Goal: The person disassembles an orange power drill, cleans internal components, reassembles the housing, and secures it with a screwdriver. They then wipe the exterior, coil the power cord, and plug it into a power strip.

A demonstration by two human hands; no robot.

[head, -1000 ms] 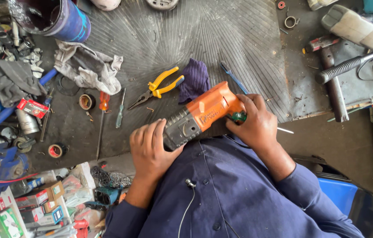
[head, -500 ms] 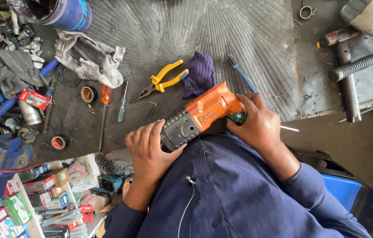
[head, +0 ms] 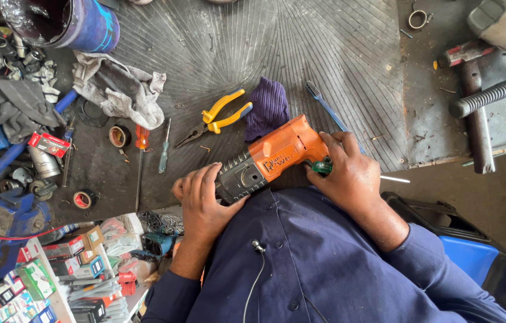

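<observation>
Orange-and-grey plastic power drill body (head: 268, 161) — lying across the ribbed grey tabletop (head: 324, 54), just in front of the person's dark blue shirt. Left hand (head: 205, 200): grip wrapped over the grey end. Right hand (head: 351, 173): grip closed round the orange end, a small green part at the fingers.

Beside it: yellow-handled pliers (head: 217, 119), purple cloth (head: 269, 107), blue toothbrush (head: 324, 107), grey rag (head: 118, 87).

Blue cylindrical tub (head: 70, 24) — dark inside, contents unclear.
</observation>
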